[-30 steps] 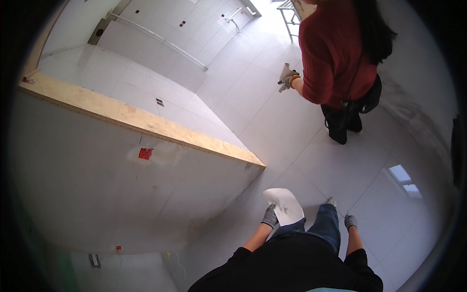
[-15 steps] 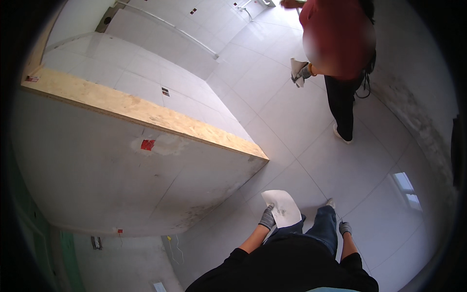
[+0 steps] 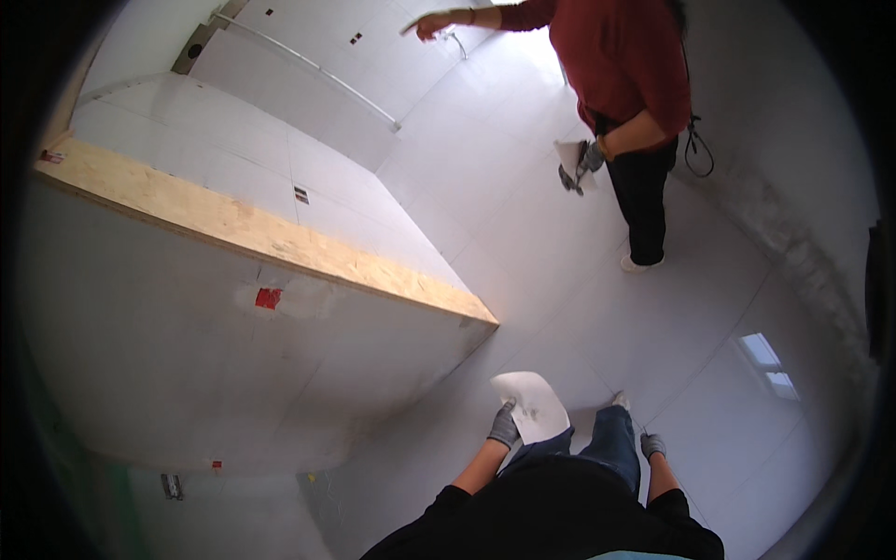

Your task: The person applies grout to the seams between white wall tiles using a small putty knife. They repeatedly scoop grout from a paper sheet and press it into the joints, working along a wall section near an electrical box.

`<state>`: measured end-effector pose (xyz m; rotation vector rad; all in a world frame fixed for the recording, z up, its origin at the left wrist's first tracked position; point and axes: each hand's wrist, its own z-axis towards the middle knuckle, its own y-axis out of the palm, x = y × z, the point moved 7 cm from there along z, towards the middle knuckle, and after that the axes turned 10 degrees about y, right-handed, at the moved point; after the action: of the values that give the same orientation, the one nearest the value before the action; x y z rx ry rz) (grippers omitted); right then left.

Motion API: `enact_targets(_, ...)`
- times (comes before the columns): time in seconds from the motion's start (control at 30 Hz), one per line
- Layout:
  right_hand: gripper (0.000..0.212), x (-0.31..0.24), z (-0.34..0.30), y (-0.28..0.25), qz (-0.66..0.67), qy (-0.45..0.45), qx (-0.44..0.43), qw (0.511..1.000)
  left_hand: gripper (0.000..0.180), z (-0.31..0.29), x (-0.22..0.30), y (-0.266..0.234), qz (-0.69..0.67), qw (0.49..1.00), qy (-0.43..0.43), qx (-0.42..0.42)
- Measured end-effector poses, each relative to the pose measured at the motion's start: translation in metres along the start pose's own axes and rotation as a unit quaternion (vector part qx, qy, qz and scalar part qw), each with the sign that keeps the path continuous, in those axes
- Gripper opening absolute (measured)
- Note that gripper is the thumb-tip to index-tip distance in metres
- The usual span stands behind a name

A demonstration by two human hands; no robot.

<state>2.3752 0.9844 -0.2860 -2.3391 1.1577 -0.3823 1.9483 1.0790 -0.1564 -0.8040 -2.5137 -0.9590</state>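
Holding a white sheet point(image 3: 532, 406) low in front of the legs, the gloved left hand point(image 3: 505, 427) has its grip clenched on the sheet's lower edge. The gloved right hand point(image 3: 652, 445) hangs beside the thigh above the white tiled floor point(image 3: 560, 280), its grip too small to tell. Another person in a red top point(image 3: 621, 65) stands well apart.

Both forearms come up from the lower edge, bare below dark sleeves, each ending in a grey work glove. The left hand point(image 3: 505, 426) is raised in front of the body at about thigh level, its gloved fingers closed round the lower left edge of a white sheet that it holds. The right hand point(image 3: 652, 445) hangs lower beside the right thigh, apart from the left, fingers loosely curled and pointing down, with nothing seen in it.
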Motion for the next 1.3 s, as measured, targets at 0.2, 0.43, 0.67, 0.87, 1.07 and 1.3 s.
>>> enact_targets(0.2,0.048,-0.006,0.006,-0.031,0.003,-0.02,0.014,1.0,0.051,0.001,-0.002,0.018,-0.002,0.999,0.003,0.041)
enact_targets(0.43,0.049,-0.011,0.014,-0.043,0.015,-0.034,0.013,0.999,0.051,0.001,-0.006,0.032,-0.003,1.0,0.007,0.027)
enact_targets(0.67,0.048,0.005,0.022,-0.04,0.012,-0.035,0.01,0.999,0.05,-0.007,-0.011,0.047,0.012,0.999,0.025,0.026)
enact_targets(0.87,0.046,0.024,0.032,-0.059,0.008,-0.037,0.027,0.999,0.049,-0.013,-0.018,0.066,-0.028,0.999,0.028,0.025)
enact_targets(1.07,0.046,0.026,0.039,-0.088,-0.021,-0.06,0.084,0.994,0.051,-0.01,-0.025,0.073,-0.03,0.999,0.016,0.005)
enact_targets(1.3,0.045,0.006,0.041,-0.106,-0.007,0.001,0.053,0.999,0.052,0.035,-0.022,0.08,-0.01,0.999,0.009,0.049)
